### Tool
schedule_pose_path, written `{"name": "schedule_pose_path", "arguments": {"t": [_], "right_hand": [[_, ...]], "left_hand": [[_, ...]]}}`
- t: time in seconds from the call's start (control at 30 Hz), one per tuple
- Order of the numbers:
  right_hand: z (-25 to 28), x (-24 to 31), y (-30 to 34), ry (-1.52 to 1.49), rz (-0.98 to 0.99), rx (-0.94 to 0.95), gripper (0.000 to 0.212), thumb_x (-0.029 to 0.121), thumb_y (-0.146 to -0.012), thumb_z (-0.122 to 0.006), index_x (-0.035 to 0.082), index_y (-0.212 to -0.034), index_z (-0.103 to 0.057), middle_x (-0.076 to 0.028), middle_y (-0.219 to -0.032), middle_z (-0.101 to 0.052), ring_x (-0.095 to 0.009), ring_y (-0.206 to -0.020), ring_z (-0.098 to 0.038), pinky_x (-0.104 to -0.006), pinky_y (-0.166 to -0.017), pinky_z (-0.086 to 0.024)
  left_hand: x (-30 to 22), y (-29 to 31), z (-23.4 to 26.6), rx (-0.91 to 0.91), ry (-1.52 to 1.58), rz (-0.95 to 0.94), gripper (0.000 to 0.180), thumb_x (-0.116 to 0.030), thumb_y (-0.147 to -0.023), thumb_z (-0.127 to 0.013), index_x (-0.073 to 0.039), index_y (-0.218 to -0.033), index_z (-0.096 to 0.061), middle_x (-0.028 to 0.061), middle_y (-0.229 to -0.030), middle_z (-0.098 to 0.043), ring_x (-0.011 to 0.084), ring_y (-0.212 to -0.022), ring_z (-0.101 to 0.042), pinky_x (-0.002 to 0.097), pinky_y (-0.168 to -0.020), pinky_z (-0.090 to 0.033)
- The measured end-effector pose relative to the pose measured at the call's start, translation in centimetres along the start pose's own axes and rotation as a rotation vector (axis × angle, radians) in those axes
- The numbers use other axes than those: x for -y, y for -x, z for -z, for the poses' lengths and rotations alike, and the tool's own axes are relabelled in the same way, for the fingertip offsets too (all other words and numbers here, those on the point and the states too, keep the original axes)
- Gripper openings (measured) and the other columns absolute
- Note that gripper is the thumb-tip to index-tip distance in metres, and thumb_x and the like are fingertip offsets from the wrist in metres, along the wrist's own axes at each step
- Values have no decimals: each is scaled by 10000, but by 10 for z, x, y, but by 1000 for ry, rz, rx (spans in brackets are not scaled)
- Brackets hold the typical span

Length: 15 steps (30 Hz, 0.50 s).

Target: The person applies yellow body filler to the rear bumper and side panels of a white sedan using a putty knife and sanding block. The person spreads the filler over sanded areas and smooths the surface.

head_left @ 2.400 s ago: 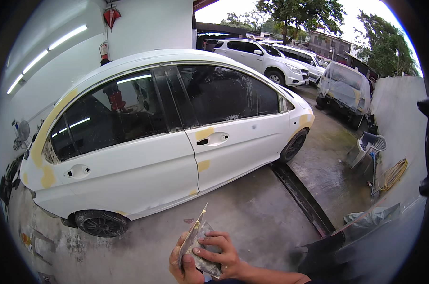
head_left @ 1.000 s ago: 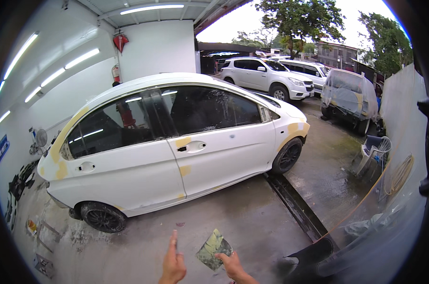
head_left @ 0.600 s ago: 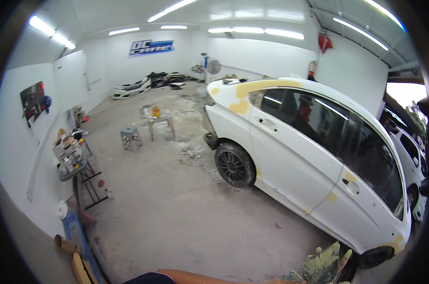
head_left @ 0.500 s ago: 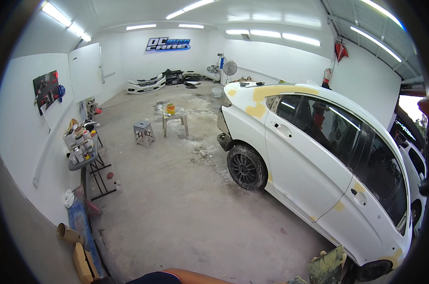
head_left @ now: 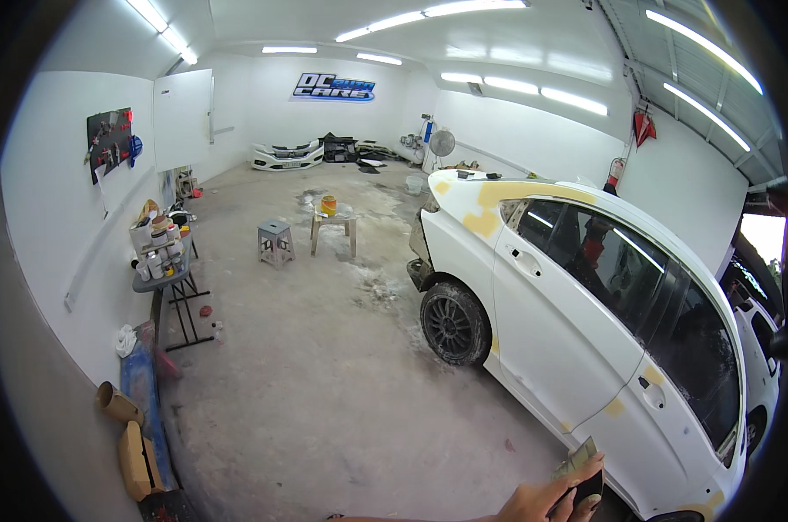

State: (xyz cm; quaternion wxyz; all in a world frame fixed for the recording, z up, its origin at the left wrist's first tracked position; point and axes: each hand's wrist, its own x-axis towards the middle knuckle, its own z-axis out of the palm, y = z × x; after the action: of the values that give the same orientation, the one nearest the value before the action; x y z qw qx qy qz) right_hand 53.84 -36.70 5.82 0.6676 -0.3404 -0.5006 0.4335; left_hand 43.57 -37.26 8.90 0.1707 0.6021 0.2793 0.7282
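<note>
At the lower right edge, my left hand (head_left: 537, 502) is closed around a flat, greenish-grey smeared plate (head_left: 583, 453), which looks like a putty spreader. A dark part shows under the fingers, but I cannot make out what it is. A thin strip of my forearm runs along the bottom edge from the left. My right hand is not in view. Just beyond the held plate stands a white car (head_left: 568, 322), its rear turned to the far end. Yellowish filler patches (head_left: 481, 224) mark its rear quarter, roof edge and doors, and door handles are off.
A step stool (head_left: 275, 242) and a small table (head_left: 335, 231) bearing a yellow-orange can (head_left: 328, 205) stand mid-floor. At left, a folding table (head_left: 163, 280) holds bottles and cans. Cardboard (head_left: 137, 461) lies lower left. A bumper (head_left: 288, 157) and fan (head_left: 442, 143) are at the back.
The view has tilted and shifted, so the room sits a little further right. The greenish plate now shows smaller and further left, with my hand plainly on it; the dark sleeve has left view.
</note>
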Motion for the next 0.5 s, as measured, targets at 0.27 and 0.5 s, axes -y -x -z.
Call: {"name": "schedule_pose_path", "arguments": {"t": [0.27, 0.5], "right_hand": [[21, -13, 17, 78, -95, 76, 544, 312, -1039, -571, -61, -1429, -500, -179, -1473, -512, -266, -1382, -458, -400, -1138, -359], [20, 22, -35, -104, 86, 40, 689, 448, -997, -547, -36, -1475, -437, -194, -1499, -476, -287, -1383, -459, -419, -1144, -365]], "left_hand": [[42, -41, 5, 114, 113, 238, 597, -27, -1002, -504, 4, -1557, -288, 199, -1559, -432, 380, -1329, -536, 441, -1095, -434], [35, 2, -30, 284, -89, -114, 458, -175, -1018, -510, -16, -1447, -507, 229, -1439, -552, 390, -1311, -557, 447, -1093, -454]]}}
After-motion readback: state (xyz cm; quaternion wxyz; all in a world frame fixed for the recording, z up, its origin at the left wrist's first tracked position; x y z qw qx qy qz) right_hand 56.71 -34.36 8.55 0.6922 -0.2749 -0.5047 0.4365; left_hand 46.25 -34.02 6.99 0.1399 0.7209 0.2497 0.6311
